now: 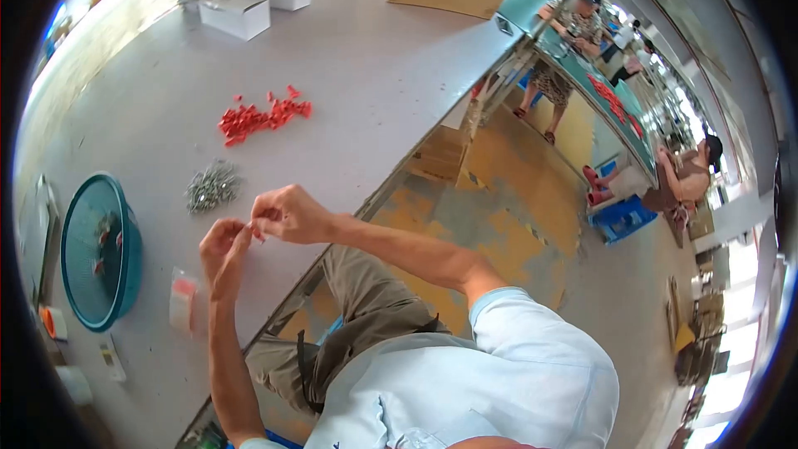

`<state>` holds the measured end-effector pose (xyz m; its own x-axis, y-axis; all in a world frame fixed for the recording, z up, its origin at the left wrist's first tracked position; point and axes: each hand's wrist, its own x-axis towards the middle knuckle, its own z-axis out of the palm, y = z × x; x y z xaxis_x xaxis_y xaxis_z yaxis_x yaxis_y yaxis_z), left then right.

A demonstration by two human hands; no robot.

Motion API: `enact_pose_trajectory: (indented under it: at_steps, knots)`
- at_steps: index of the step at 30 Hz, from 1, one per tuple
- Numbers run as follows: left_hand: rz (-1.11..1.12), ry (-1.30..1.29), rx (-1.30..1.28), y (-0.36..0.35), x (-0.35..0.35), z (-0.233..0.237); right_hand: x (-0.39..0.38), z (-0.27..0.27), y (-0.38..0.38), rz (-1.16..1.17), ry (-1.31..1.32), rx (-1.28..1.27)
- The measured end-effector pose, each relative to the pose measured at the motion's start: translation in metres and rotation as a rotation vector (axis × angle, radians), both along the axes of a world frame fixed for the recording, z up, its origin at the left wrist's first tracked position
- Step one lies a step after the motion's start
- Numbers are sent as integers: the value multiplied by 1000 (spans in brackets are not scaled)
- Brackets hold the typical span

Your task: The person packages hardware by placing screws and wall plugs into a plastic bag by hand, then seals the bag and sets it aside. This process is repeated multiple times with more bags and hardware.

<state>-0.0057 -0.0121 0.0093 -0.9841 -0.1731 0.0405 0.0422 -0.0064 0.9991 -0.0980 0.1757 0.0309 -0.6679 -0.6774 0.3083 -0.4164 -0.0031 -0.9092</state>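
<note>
Right hand [287, 214]: fingers closed in tight pinch on small red piece [254, 230], held just above near edge of counter [374, 58].
Left hand [220, 251]: fingers narrow, tips meeting right hand at same piece; I cannot tell whether it grips.
Near hands: screw pile [213, 185], small bag [183, 299] with red contents.
Farther out: red plug pile [262, 115], teal basket [133, 237] holding few items.
I judge work partway: both piles sizeable, few items in basket.
</note>
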Motion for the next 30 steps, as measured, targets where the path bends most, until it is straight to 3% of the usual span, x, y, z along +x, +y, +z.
enact_pose_trajectory:
  at_steps: [5, 8, 12, 19, 25, 30]
  knots:
    - [-54, 25, 70, 0, -2, -8, 0, -4, 6, 93, -96, 39]
    - [-168, 93, 63, -1, -3, -13, 0, -15, 5, 101, 12, 18]
    - [-71, 22, 75, 2, 1, -4, 5, -15, 4, -60, 68, -16]
    - [-16, 44, 10, -6, -3, -19, 8, -12, 9, -19, -45, -21]
    - [25, -17, 5, 0, 0, -15, -1, -9, 5, 24, 133, 47]
    - [1, 34, 30, 0, 1, -9, 1, -11, 6, 9, -5, 2]
